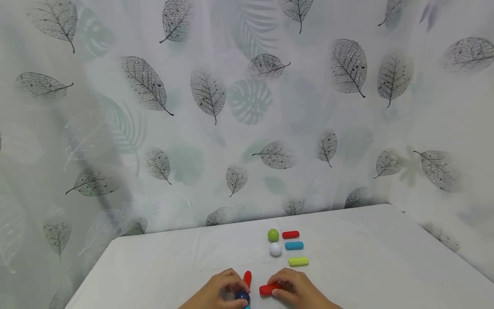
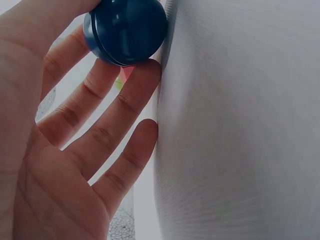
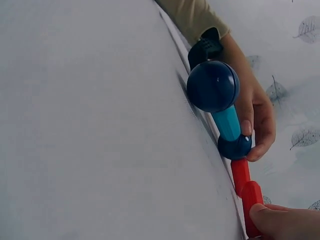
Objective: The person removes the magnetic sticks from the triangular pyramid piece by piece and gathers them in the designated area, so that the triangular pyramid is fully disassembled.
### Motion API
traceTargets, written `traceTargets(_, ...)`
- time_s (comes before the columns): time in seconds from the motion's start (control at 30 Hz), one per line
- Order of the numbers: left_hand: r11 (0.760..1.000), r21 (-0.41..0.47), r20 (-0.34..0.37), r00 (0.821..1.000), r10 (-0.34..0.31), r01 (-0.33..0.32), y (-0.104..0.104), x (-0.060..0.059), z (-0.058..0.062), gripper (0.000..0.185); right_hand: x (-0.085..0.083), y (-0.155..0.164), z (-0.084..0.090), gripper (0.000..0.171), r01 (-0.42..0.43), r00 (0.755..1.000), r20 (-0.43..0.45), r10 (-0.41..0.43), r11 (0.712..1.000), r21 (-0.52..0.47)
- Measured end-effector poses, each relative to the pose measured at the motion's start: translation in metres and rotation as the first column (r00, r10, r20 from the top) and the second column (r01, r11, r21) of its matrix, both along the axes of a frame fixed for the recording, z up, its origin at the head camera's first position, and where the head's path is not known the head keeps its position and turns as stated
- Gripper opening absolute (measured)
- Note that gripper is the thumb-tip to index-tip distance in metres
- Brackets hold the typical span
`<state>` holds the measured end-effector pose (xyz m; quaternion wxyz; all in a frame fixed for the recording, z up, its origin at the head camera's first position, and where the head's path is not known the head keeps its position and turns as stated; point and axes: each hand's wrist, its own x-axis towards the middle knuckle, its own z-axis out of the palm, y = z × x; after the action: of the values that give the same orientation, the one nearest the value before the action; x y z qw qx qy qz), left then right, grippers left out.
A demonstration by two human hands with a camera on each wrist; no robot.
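Note:
My left hand [image 1: 225, 286] pinches a dark blue ball [image 1: 242, 295] between thumb and fingertips. In the right wrist view a light blue rod [image 3: 227, 124] runs from this ball to a second dark blue ball [image 3: 213, 86]. From the other side of the held ball a red rod [image 1: 248, 278] points away from me. My right hand [image 1: 295, 286] grips a separate red rod [image 1: 269, 289] between thumb and fingers, close to the table. The left wrist view shows a dark blue ball [image 2: 127, 32] at the left fingertips, near the white surface.
Beyond my hands on the white table [image 1: 173, 257] lie a green ball [image 1: 273, 235], a white ball [image 1: 275, 249], and short rods in red [image 1: 290, 234], blue [image 1: 294, 245] and yellow [image 1: 299, 261]. A leaf-patterned curtain [image 1: 208, 141] hangs behind the table.

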<state>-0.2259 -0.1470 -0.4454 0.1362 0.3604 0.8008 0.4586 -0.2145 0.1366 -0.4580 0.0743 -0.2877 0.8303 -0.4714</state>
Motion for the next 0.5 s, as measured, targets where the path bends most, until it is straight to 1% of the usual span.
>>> traceTargets(0.1,1.0,-0.006,0.01,1.0,0.008,-0.008,0.0,0.0,0.0,0.016,0.001,0.008,0.0,0.023,0.041,0.999,0.01,-0.041,0.999,0.019)
traceTargets(0.2,1.0,-0.005,0.004,1.0,0.007,-0.007,-0.001,0.0,-0.001,0.016,0.001,0.015,0.001,0.022,0.068,0.998,-0.007,-0.068,0.997,0.042)
traceTargets(0.37,1.0,0.014,-0.011,1.0,-0.013,0.013,-0.002,0.0,-0.002,0.016,0.002,0.028,0.002,0.023,0.105,0.994,-0.035,-0.104,0.993,0.053)
traceTargets(0.5,0.999,0.028,-0.019,1.0,-0.025,0.026,-0.002,0.0,-0.003,0.017,0.004,0.037,0.001,0.022,0.135,0.988,-0.084,-0.131,0.99,0.044)
